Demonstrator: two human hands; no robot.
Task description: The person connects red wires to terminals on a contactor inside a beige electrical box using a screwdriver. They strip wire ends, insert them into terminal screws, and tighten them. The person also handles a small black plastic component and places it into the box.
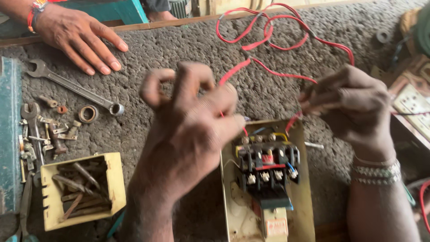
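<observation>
My left hand is raised and blurred over the rough grey mat, fingers curled, with the red wire passing behind its fingertips. My right hand pinches the same red wire near the right. The wire loops away across the mat towards the back. Between my forearms lies a cream metal box holding a black contactor with coloured leads.
Another person's hand rests flat at the back left. A ring spanner, a washer ring and loose bolts lie left. A cream open box of rusty bolts sits front left. A switchboard is at the right edge.
</observation>
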